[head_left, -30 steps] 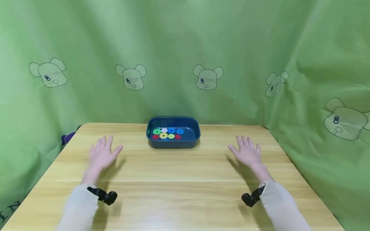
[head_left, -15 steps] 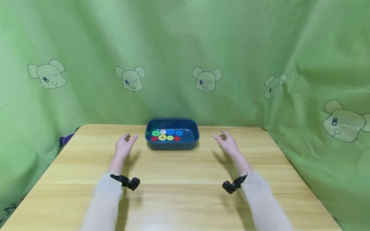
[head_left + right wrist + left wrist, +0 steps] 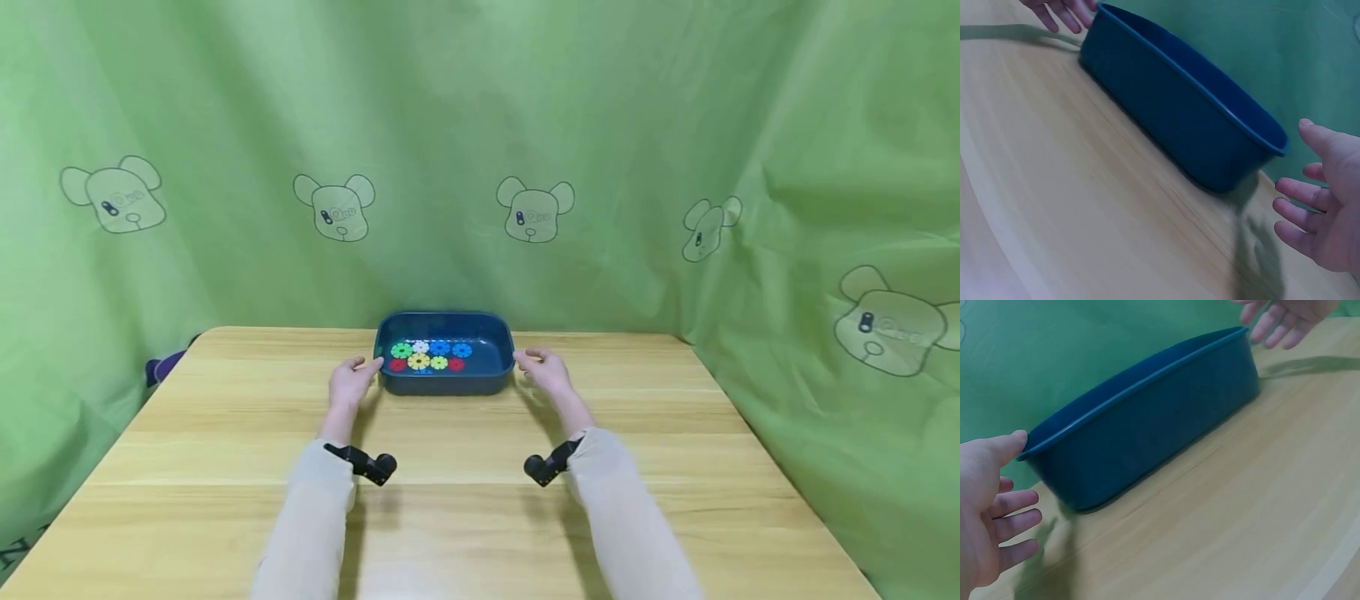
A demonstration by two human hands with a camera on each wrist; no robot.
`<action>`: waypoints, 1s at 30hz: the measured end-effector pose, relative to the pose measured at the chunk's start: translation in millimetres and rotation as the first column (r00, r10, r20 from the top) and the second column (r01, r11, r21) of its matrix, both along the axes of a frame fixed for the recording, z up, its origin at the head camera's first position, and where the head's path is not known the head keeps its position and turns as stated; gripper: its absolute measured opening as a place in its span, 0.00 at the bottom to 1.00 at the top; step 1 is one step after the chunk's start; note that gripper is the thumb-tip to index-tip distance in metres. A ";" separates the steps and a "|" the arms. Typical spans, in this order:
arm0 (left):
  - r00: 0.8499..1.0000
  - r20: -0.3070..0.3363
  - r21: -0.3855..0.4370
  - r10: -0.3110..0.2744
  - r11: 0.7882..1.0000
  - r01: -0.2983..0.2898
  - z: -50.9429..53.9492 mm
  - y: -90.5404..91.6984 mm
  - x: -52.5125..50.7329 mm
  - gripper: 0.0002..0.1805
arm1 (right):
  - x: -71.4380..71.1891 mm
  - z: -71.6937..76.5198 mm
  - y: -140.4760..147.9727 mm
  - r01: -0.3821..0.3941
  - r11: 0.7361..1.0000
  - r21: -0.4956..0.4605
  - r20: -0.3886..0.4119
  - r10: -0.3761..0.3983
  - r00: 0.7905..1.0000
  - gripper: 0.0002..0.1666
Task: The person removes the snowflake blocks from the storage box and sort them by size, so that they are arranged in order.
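From the head view, I see a dark blue basin point(image 3: 448, 386) standing upright near the far edge of a wooden table point(image 3: 450, 450), a little left of the middle of the frame. On its floor, towards the left end, lie flower-shaped pieces point(image 3: 418, 362) in green, white, blue, yellow and red. The left hand point(image 3: 351, 384) is left of the basin, its thumb at the near left corner. The right hand point(image 3: 550, 372) is just beside the right end; I can't tell from here whether its fingertips touch. Pale sleeves point(image 3: 306, 517) run up from the bottom of the frame, each with a black wrist mount point(image 3: 367, 463) at its cuff. A green curtain point(image 3: 450, 108) with outlined bear heads point(image 3: 341, 212) fills the upper part, and something purple point(image 3: 168, 367) peeks out beyond the table's left edge.

In the left wrist view, the basin slants from lower left to upper right. The left hand enters at the left edge, thumb at the rim's corner, the other fingers loosely spread beneath it. The right hand's fingers hang relaxed at the upper right.

In the right wrist view, the basin slants from upper left to lower right. At the right edge, the right hand has its thumb raised and well parted from the other fingers, near the rim's end. Some of the left hand's fingers show at the upper left.
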State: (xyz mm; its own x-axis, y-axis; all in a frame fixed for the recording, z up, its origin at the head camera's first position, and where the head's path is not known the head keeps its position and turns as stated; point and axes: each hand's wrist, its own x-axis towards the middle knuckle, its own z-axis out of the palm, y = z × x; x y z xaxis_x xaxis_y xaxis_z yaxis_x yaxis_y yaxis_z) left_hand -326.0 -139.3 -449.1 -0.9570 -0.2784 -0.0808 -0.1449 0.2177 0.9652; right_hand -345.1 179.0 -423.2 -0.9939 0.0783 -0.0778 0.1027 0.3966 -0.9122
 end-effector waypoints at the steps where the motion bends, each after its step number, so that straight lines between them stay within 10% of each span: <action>1: 1.000 0.006 -0.002 0.000 1.000 0.000 0.1 2.6 -0.2 0.33 | 0.2 -1.6 -2.9 -0.007 1.000 0.023 -0.001 0.007 1.000 0.32; 9: 1.000 -0.016 -0.105 -0.002 0.995 0.001 2.2 14.6 -2.8 0.28 | 3.1 -7.6 -16.9 -0.064 0.958 0.280 -0.074 0.088 0.993 0.32; 30: 0.995 -0.082 -0.040 -0.054 0.998 0.051 -3.0 -7.2 18.8 0.27 | 21.0 -9.9 -23.2 -0.155 0.967 0.203 -0.045 0.168 0.985 0.29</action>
